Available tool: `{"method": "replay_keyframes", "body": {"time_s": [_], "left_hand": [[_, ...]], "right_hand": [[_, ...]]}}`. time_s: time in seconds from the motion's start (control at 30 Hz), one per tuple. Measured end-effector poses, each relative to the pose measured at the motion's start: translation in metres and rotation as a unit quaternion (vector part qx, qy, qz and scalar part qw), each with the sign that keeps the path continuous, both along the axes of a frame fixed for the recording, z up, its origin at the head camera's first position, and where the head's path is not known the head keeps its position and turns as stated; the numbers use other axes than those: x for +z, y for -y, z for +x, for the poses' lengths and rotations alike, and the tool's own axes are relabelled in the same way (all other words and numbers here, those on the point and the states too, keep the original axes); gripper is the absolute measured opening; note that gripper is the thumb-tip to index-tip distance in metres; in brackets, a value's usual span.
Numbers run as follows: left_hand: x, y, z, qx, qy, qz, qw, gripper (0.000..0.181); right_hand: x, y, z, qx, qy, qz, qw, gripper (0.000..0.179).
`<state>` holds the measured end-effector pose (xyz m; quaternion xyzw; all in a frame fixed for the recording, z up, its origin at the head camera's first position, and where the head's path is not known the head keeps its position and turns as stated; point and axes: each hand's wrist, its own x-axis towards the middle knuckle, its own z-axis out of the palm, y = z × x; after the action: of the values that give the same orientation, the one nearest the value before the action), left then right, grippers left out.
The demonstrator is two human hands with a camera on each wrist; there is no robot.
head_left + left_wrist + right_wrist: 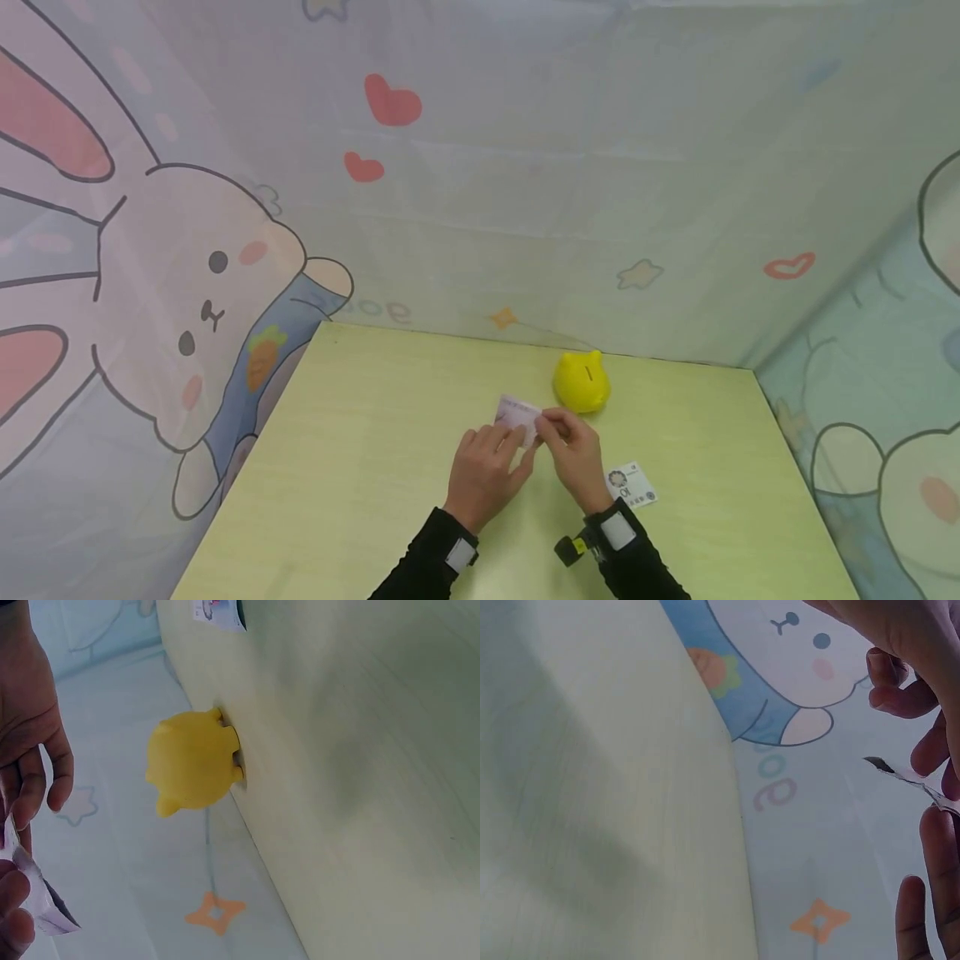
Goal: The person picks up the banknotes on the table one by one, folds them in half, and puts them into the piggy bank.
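Observation:
Both hands hold a small pale purple paper note [516,410] above the table. My left hand [482,473] pinches its near left part, and my right hand [576,458] pinches its right edge. Seen by the left wrist camera, the note [49,911] is creased, with an edge bent up. A yellow piggy bank [582,385] stands just beyond the right hand, a dark slot on its top. On the table beside the right wrist lies a white printed note [634,483] with a round pattern and a number on it.
The pale yellow-green table [375,467] ends at a hanging cloth [525,208] printed with hearts, stars and a rabbit. More printed cloth hangs along both sides. A small black device [570,550] sticks out from the right wrist strap.

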<state>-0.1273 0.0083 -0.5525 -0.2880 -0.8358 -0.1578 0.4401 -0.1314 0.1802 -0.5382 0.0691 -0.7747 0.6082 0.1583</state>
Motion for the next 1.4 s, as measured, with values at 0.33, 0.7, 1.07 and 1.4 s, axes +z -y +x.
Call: {"method": "replay_keyframes", "body": {"time_s": [0.33, 0.7, 1.07, 1.4], "left_hand": [[0.005, 0.012, -0.009, -0.030, 0.095, 0.137, 0.9856, 0.026], [0.016, 0.022, -0.026, -0.144, 0.427, 0.329, 0.8295, 0.027], [0.024, 0.020, -0.027, -0.152, 0.468, 0.350, 0.7972, 0.013], [0.021, 0.018, -0.029, -0.147, 0.463, 0.351, 0.8004, 0.018]], "right_hand": [[0.004, -0.001, 0.002, 0.007, 0.016, 0.004, 0.9998, 0.012], [0.008, -0.001, 0.002, 0.029, 0.008, 0.015, 0.9994, 0.011], [0.006, -0.003, 0.000, 0.043, -0.017, 0.039, 0.9982, 0.005], [0.007, -0.004, -0.003, 0.052, -0.007, 0.051, 0.9973, 0.006]]}}
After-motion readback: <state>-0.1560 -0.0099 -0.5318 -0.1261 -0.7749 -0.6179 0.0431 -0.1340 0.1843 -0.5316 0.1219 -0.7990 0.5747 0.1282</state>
